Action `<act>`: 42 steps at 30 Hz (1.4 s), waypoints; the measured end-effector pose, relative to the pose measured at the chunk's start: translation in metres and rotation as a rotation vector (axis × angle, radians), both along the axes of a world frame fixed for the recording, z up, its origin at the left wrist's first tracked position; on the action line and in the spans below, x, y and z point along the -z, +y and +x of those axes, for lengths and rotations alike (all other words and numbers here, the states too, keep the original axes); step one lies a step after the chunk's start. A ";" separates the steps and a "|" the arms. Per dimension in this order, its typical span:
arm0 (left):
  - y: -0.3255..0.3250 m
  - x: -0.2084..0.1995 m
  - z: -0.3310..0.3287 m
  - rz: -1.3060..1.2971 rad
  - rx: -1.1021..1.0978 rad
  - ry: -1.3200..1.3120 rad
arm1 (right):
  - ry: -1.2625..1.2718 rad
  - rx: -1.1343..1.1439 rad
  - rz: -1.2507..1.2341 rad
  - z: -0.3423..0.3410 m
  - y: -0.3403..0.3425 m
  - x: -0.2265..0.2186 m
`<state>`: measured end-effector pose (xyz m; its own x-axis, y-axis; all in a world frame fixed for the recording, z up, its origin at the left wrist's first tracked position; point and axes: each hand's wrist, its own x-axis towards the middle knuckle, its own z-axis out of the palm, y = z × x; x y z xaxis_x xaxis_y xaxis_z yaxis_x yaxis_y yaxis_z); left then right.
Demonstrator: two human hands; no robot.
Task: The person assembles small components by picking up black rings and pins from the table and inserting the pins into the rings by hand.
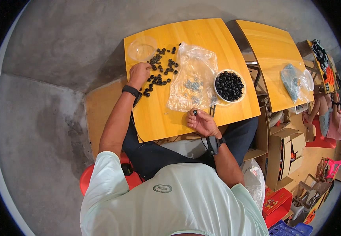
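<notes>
My left hand point(139, 74) reaches over the left side of the yellow table point(225, 41), fingers bent together at the edge of a spread of small round black knobs point(159, 81). Whatever is between those fingertips is hidden. Near the table's front edge, my right hand point(202, 122) is turned partly palm up, and its thumb and fingers hold a black knob point(195, 113). Between the hands lies a clear plastic bag point(184, 98) with small silvery metal pieces point(193, 85) on it. To the right stands a white bowl point(216, 89) heaped with black knobs point(229, 85).
A clear round plastic tub point(142, 49) sits at the table's far left. On a second yellow table point(266, 43) rests a bag of bluish pieces point(291, 84). Cardboard boxes point(276, 159) and a red box point(275, 204) stand to my right. Another person point(331, 120) sits at far right.
</notes>
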<state>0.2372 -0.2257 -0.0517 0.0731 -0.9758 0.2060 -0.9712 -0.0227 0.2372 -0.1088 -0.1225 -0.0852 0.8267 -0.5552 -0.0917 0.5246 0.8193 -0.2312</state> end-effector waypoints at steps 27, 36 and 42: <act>0.019 -0.010 -0.005 0.080 -0.218 0.054 | -0.040 0.001 0.003 -0.003 0.001 0.002; 0.040 -0.039 -0.040 -0.091 0.018 0.218 | -0.036 0.014 -0.016 -0.004 -0.001 0.006; 0.115 -0.074 -0.142 0.055 0.358 0.455 | -0.013 0.021 -0.010 -0.002 -0.001 0.004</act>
<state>0.0952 -0.1111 0.0223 -0.1943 -0.9644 0.1794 -0.7212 0.2644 0.6403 -0.1110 -0.1238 -0.0888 0.8157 -0.5735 -0.0755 0.5448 0.8056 -0.2326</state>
